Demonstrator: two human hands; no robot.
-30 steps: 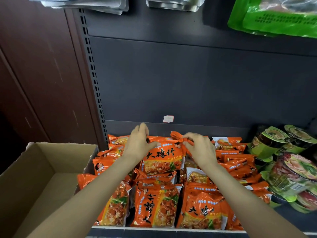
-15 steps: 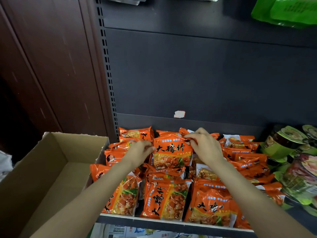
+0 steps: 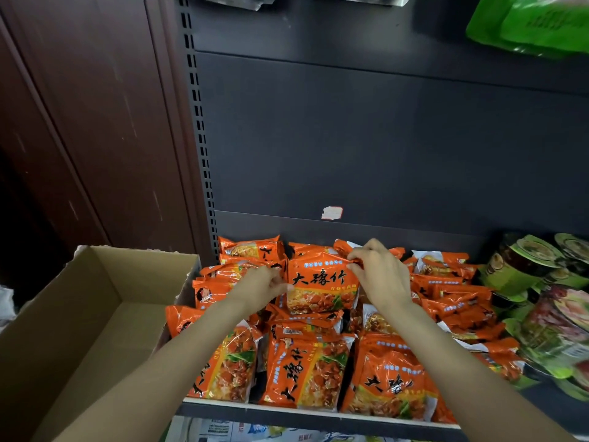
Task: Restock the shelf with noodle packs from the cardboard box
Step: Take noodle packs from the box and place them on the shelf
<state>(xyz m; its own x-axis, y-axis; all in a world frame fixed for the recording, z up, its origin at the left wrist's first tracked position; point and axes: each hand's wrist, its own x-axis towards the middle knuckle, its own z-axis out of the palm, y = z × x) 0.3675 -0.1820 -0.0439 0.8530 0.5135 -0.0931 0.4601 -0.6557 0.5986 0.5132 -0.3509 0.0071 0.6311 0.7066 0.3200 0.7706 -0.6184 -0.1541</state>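
both hands settling an orange noodle pack (image 3: 322, 287) upright on the heap at the back of the shelf (image 3: 318, 411)

the pack looks light, crinkly and slick, brittle inside, so its sealed edges are the safest hold: the right hand (image 3: 384, 275) pinches the top right corner, the left hand (image 3: 264, 285) has fingers curled on the left edge. the cardboard box (image 3: 95, 314) sits just left, its visible inside bare. against a second ago, the left hand has dropped from the pack's top to its side.

Noodle packs (image 3: 306, 374) lie piled on the shelf (image 3: 318, 413). The cardboard box (image 3: 79, 330) stands just left of it. Bowl noodles (image 3: 548, 317) lie right of the packs.
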